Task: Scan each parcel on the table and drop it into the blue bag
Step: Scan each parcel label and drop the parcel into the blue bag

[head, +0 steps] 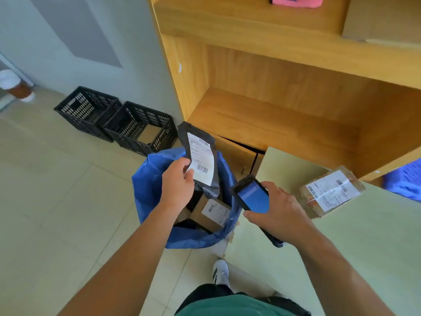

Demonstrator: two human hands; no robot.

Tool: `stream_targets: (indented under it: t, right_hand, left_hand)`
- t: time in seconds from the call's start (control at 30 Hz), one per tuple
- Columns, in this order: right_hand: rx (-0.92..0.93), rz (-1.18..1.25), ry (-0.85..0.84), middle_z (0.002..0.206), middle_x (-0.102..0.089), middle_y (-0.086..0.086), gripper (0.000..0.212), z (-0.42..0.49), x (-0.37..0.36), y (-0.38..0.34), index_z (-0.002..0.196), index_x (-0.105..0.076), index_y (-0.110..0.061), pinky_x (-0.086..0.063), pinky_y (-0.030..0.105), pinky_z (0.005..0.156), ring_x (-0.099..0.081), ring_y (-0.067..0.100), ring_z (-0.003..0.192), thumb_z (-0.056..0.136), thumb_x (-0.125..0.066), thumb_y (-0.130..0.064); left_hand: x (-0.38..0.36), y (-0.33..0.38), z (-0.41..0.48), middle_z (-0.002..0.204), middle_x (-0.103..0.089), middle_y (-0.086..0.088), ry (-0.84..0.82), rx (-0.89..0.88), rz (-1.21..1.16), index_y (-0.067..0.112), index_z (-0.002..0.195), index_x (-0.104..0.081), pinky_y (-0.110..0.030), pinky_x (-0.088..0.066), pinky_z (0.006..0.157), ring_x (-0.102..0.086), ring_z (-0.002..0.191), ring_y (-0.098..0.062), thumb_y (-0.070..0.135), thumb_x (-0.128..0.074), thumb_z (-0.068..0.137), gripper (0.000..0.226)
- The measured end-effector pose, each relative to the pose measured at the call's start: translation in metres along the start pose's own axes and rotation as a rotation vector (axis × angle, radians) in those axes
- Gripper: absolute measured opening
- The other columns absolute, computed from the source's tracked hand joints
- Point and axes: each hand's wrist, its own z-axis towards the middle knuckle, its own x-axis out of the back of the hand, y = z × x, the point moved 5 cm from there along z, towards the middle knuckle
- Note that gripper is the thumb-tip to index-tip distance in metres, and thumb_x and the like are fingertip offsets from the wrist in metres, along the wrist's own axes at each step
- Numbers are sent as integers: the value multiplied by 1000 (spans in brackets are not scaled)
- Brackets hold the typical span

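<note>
Black mailer above blue bag
Left hand pinches it; right hand grips scanner; square barcode to scanner before dropping.

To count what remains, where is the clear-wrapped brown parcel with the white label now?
In the head view the clear-wrapped brown parcel lies on the pale green table, right of the right hand holding the black scanner, beside the wooden shelf unit.

parcel label print illegible, pink item, possibly cloth, cropped
</note>
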Motion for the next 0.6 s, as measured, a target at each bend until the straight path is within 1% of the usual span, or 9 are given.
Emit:
stream_targets:
  t: [0.1,0.13,0.23,0.3,0.37,0.47,0.53,0.6]
  right_hand:
    - [4,0,-10,110,-55,-4,81,8,-3,-16,143,-38,-27,-54,34,78,-58,18,95,76,-73,-56]
    - [8,-2,-6,109,-55,-4,80,11,-3,-20,143,-39,-28,-54,33,77,-58,17,94,76,-74,-55]
    - [8,-2,4,110,-56,-4,79,16,-1,-30,142,-39,-29,-54,33,78,-58,16,94,76,-74,-55]
    - [8,-22,8,119,-57,-2,82,19,1,-33,145,-37,-28,-52,34,81,-55,18,100,77,-73,-56]
    - [3,-27,10,125,-57,0,85,23,3,-35,148,-35,-27,-49,34,83,-54,20,105,78,-73,-56]
    - [-10,-25,10,130,-56,1,87,27,5,-39,150,-33,-26,-47,34,85,-53,21,111,79,-74,-55]
    - [-13,-32,9,130,-56,0,87,29,4,-42,150,-33,-26,-49,34,85,-53,20,109,78,-74,-56]
    - [-14,-35,6,125,-56,-1,87,30,2,-41,148,-34,-26,-50,35,85,-53,18,105,78,-74,-57]
  left_hand:
    - [11,-13,10,116,-73,-8,42,5,32,8,118,-65,-30,-57,77,-71,101,-26,9,-55,101,19]
    - [13,-17,13,116,-72,-8,49,5,44,9,118,-65,-28,-55,77,-70,102,-26,9,-55,102,20]
    - [25,-32,22,118,-71,-7,88,21,64,12,123,-67,-33,-54,87,-67,107,-25,3,-53,100,29]
    - [37,-44,29,122,-69,-10,156,54,55,11,127,-67,-28,-47,93,-64,113,-27,-5,-52,96,38]
    - [46,-52,34,127,-65,-13,202,94,63,9,131,-66,-25,-40,94,-61,118,-29,-8,-51,95,42]
    - [46,-50,35,130,-65,-11,201,91,40,9,131,-66,-23,-38,98,-59,121,-28,-8,-52,95,42]
    - [40,-48,36,132,-66,-8,177,86,28,11,132,-65,-19,-34,99,-59,124,-24,-5,-54,95,41]
    - [31,-46,38,133,-66,-5,144,73,9,14,133,-65,-19,-35,100,-59,124,-21,-1,-55,97,40]
